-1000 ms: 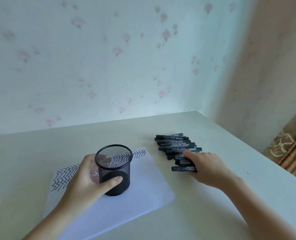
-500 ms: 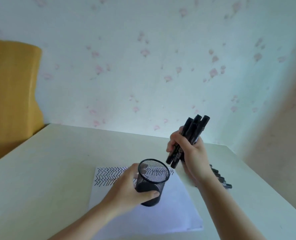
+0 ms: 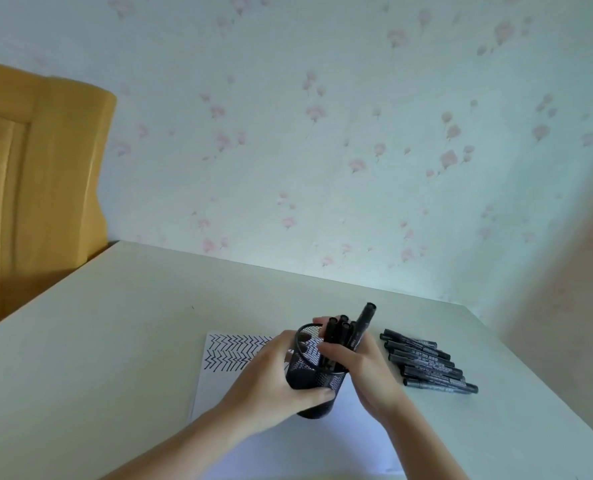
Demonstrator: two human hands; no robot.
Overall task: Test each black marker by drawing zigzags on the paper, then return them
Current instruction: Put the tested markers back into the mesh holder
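At lower centre, the left hand grips the mesh cup while the right hand, closed around a marker bundle, should lower it straight in, tips clearing the rim, before fetching the row at right.

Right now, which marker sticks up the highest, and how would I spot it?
Find the pale table and the white sheet of paper with black zigzags on it. On that paper the left hand grips a black wire-mesh cup, into which the right hand feeds a bunch of black markers. The tallest black marker leans right, its tip well above the bunch.
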